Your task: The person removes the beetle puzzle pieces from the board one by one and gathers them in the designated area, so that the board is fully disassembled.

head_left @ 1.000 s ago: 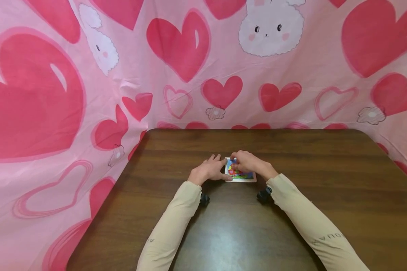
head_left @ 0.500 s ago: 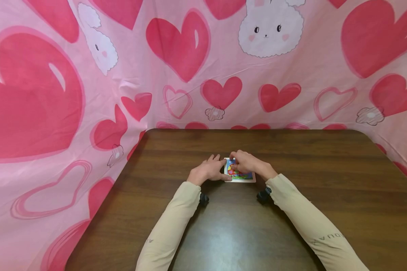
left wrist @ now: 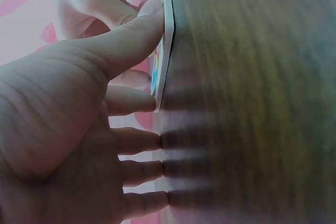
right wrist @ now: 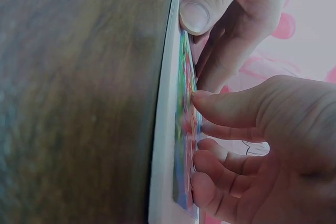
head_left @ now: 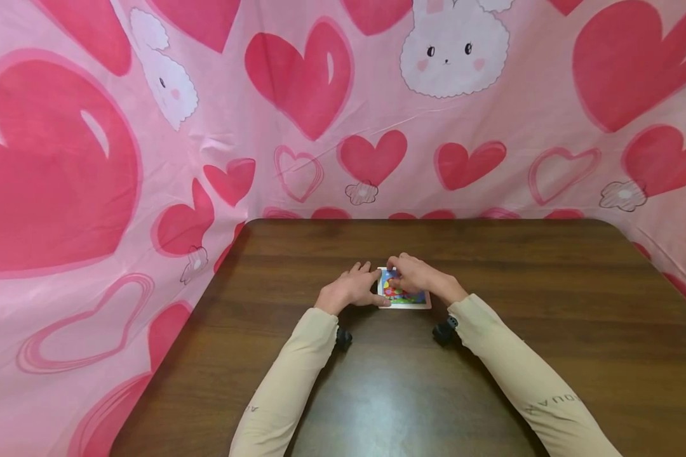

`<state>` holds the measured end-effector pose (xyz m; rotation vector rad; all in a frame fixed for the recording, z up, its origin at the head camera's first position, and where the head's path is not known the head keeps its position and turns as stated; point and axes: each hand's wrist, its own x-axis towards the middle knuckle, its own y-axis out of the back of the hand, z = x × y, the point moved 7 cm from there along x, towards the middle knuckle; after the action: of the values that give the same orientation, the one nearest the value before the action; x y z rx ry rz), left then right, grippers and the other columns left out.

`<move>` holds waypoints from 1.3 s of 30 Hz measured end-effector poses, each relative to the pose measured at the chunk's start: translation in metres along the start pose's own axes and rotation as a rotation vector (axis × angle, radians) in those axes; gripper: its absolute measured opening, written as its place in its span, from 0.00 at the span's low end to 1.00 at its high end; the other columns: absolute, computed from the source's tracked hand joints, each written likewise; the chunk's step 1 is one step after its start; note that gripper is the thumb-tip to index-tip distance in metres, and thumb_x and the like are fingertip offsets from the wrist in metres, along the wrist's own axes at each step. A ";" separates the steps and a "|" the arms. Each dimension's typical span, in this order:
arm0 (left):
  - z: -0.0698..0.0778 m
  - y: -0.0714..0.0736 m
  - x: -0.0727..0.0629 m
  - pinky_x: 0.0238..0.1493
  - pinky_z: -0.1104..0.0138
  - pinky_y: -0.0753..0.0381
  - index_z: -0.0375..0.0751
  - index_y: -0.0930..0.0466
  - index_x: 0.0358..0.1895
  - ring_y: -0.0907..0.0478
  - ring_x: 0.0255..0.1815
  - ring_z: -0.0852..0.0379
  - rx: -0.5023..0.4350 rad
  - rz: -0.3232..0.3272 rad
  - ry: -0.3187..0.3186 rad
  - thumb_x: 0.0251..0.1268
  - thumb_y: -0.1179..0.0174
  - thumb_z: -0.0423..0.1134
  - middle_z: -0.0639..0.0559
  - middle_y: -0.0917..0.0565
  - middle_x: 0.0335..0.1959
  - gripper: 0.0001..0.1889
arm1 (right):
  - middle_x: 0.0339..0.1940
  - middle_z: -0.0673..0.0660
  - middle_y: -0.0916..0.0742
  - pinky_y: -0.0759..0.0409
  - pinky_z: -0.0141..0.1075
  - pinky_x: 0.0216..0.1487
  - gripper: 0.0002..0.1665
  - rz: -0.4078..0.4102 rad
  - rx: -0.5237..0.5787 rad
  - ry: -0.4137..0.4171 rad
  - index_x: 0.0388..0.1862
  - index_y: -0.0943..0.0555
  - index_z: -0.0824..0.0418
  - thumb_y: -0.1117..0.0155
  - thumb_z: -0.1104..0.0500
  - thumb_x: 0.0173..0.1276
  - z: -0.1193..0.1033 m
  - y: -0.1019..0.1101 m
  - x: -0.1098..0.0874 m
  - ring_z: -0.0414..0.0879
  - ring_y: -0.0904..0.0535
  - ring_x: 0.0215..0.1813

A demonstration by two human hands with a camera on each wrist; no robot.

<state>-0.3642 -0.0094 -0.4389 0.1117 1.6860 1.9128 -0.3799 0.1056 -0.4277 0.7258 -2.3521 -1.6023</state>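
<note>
A flat board (head_left: 406, 306) with a white border and a bright, colourful picture lies on the brown table, partly covered by both hands. My left hand (head_left: 351, 289) is at its left end. The left thumb (left wrist: 152, 14) presses the near border, and the other fingers extend straight, several tips touching the table. Over the picture is my right hand (head_left: 420, 276). In the right wrist view, the right thumb (right wrist: 210, 103) and bent fingers (right wrist: 207, 182) touch the picture's surface (right wrist: 185, 124), the thumb apart from the fingertips. No loose thing shows between them.
The wooden table (head_left: 549, 317) spreads out around the board. A pink cloth (head_left: 297, 82) with hearts and rabbits hangs behind it and along the left. Small black devices (head_left: 444, 330) sit at both wrists.
Both hands and the board stay nearly where they were. Only a slight shift of the whole head view shows.
</note>
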 end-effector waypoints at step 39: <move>-0.001 -0.001 0.000 0.78 0.46 0.47 0.50 0.44 0.77 0.54 0.81 0.40 -0.022 0.010 -0.002 0.61 0.41 0.66 0.41 0.47 0.80 0.45 | 0.34 0.55 0.23 0.27 0.38 0.38 0.15 0.125 0.081 0.018 0.41 0.29 0.59 0.31 0.60 0.65 -0.003 0.011 0.001 0.48 0.27 0.37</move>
<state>-0.3641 -0.0106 -0.4402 0.1136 1.6659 1.9369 -0.3823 0.1062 -0.4161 0.5926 -2.4101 -1.4518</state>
